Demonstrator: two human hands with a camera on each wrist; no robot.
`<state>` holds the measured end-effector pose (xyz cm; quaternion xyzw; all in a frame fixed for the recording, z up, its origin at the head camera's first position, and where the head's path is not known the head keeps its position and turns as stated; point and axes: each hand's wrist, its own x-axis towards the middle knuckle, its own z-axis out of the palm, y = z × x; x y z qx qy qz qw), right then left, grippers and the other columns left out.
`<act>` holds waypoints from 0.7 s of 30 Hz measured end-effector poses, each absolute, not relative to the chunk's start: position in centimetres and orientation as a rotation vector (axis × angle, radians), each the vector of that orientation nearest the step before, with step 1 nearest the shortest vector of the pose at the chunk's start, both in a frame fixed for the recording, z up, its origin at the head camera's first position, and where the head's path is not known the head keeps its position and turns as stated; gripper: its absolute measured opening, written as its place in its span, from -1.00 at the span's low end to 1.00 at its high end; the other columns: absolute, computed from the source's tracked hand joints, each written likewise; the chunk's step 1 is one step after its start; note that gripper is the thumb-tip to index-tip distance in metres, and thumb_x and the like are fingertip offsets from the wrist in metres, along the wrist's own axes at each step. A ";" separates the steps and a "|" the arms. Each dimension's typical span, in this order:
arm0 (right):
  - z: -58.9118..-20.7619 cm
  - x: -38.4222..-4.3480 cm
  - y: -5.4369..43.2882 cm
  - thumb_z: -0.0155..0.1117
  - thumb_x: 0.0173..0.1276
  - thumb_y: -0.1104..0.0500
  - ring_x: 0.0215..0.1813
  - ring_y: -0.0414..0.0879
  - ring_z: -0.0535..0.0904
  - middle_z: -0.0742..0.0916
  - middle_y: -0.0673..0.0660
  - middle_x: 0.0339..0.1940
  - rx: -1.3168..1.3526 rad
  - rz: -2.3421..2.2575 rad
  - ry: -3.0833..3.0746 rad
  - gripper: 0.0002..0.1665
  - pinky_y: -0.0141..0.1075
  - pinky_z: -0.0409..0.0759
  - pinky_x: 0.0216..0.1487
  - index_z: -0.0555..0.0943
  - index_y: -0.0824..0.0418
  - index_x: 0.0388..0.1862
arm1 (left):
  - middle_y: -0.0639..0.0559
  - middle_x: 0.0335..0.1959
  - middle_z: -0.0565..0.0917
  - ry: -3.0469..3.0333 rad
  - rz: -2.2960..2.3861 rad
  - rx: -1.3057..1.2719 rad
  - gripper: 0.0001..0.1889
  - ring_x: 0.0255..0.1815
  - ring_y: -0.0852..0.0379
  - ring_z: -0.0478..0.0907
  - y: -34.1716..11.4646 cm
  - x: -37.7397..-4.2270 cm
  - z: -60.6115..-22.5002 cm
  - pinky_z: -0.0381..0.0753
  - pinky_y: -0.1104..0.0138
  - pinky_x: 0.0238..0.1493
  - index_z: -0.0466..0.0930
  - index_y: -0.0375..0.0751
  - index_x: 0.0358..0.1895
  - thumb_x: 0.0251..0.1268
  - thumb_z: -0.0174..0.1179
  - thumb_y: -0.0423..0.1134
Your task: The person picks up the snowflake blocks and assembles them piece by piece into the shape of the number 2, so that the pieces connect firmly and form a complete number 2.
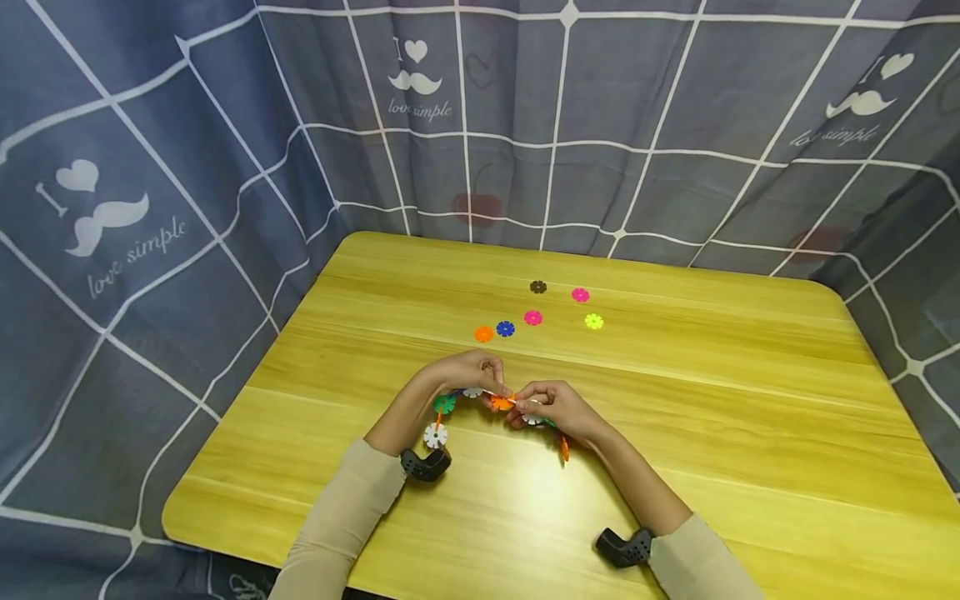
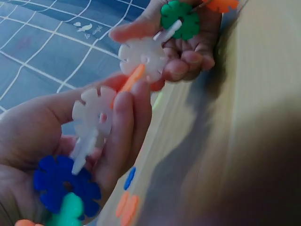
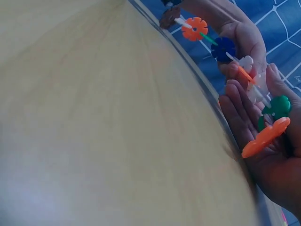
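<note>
A chain of slotted plastic snowflake discs runs between both hands, low over the table. My left hand [image 1: 467, 372] pinches an orange disc [image 1: 501, 402] between thumb and fingers. From it hang white discs [image 2: 94, 113], a blue disc [image 2: 66, 184] and a green disc [image 1: 444, 404], with a white disc [image 1: 435, 435] near the chain's left end. My right hand [image 1: 561, 408] grips a white disc [image 2: 143, 57] that meets the orange one edge to edge. Beyond that white disc, a green disc [image 3: 278, 107] and an orange disc [image 3: 266, 137] lie over the right palm.
Loose discs lie on the wooden table [image 1: 712, 375] beyond the hands: orange [image 1: 483, 334], blue [image 1: 506, 329], two pink, brown [image 1: 537, 287] and yellow-green [image 1: 594, 322]. A grey checked curtain [image 1: 517, 108] hangs behind and beside the table. Each wrist wears a black camera band.
</note>
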<state>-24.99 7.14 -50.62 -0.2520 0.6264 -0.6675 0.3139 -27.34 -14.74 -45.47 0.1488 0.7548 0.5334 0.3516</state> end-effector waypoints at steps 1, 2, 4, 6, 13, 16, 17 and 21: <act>-50.6 -25.0 7.1 0.15 0.35 0.19 -0.15 0.22 0.63 0.70 0.35 -0.25 -0.665 -1.750 1.646 -0.67 -0.10 0.54 -0.01 0.51 0.48 -0.11 | -0.06 -0.51 0.54 1.945 1.389 0.377 -0.89 -0.54 0.10 0.54 -14.8 -27.3 -45.4 0.61 0.30 -0.35 0.47 -0.37 -0.44 0.14 0.22 -0.44; -50.5 -25.1 7.1 0.16 0.35 0.18 -0.15 0.22 0.63 0.70 0.35 -0.25 -0.665 -1.740 1.641 -0.67 -0.09 0.54 -0.01 0.51 0.48 -0.11 | -0.06 -0.51 0.54 1.942 1.391 0.370 -0.88 -0.55 0.10 0.54 -14.8 -27.4 -45.4 0.60 0.32 -0.36 0.46 -0.35 -0.44 0.13 0.23 -0.44; -50.5 -25.2 7.2 0.16 0.34 0.19 -0.14 0.22 0.62 0.69 0.35 -0.24 -0.675 -1.724 1.625 -0.67 -0.08 0.55 -0.02 0.51 0.48 -0.11 | -0.05 -0.53 0.54 1.938 1.394 0.372 -0.88 -0.56 0.12 0.53 -14.7 -27.4 -45.5 0.60 0.34 -0.39 0.47 -0.35 -0.46 0.13 0.23 -0.46; -50.4 -25.2 7.3 0.15 0.35 0.21 -0.14 0.22 0.62 0.69 0.35 -0.24 -0.694 -1.712 1.619 -0.68 -0.08 0.55 -0.03 0.51 0.49 -0.11 | -0.05 -0.55 0.56 1.937 1.397 0.369 -0.88 -0.57 0.13 0.53 -14.6 -27.3 -45.5 0.60 0.35 -0.41 0.48 -0.35 -0.48 0.13 0.23 -0.47; -50.4 -25.3 7.5 0.12 0.37 0.20 -0.14 0.22 0.62 0.69 0.37 -0.23 -0.685 -1.733 1.624 -0.66 -0.08 0.55 -0.03 0.50 0.49 -0.08 | -0.04 -0.53 0.56 1.933 1.427 0.360 -0.88 -0.54 0.14 0.53 -14.4 -27.5 -45.8 0.59 0.36 -0.40 0.49 -0.32 -0.49 0.14 0.23 -0.45; -50.3 -25.3 7.4 0.03 0.43 0.13 -0.12 0.20 0.62 0.65 0.43 -0.17 -0.658 -1.788 1.556 -0.55 -0.05 0.54 -0.02 0.45 0.52 0.04 | -0.04 -0.50 0.55 1.936 1.435 0.380 -0.88 -0.51 0.14 0.50 -15.2 -27.7 -45.9 0.58 0.36 -0.38 0.48 -0.31 -0.47 0.17 0.22 -0.43; -50.3 -25.2 7.4 0.00 0.45 0.10 -0.13 0.19 0.62 0.64 0.45 -0.15 -0.641 -1.814 1.535 -0.51 -0.04 0.54 -0.02 0.42 0.54 0.08 | -0.04 -0.49 0.55 1.937 1.438 0.387 -0.89 -0.49 0.14 0.50 -15.6 -27.9 -46.0 0.57 0.36 -0.37 0.48 -0.31 -0.45 0.18 0.21 -0.42; -50.2 -25.2 7.6 0.05 0.43 0.09 -0.19 0.10 0.65 0.63 0.44 -0.14 -0.533 -1.906 1.523 -0.46 -0.06 0.56 -0.05 0.39 0.57 0.11 | -0.10 -0.45 0.57 1.902 1.479 0.358 -0.90 -0.47 0.09 0.53 -17.2 -28.3 -45.9 0.60 0.29 -0.33 0.47 -0.37 -0.31 0.22 0.18 -0.40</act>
